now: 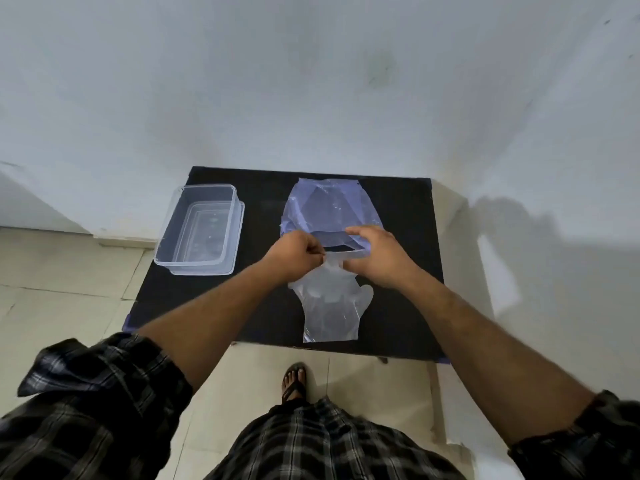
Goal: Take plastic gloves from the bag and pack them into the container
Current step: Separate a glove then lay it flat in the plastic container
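A bluish clear plastic bag lies flat on the black table top, its mouth toward me. A stack of clear plastic gloves lies just in front of the bag's mouth, cuffs toward me. My left hand pinches the far end of a glove at the bag's mouth. My right hand holds the bag's open edge beside it. The clear rectangular container sits empty at the table's left, on top of its lid.
The small table stands against a pale wall, with tiled floor on the left and in front. My foot in a sandal is on the floor just below the table's near edge.
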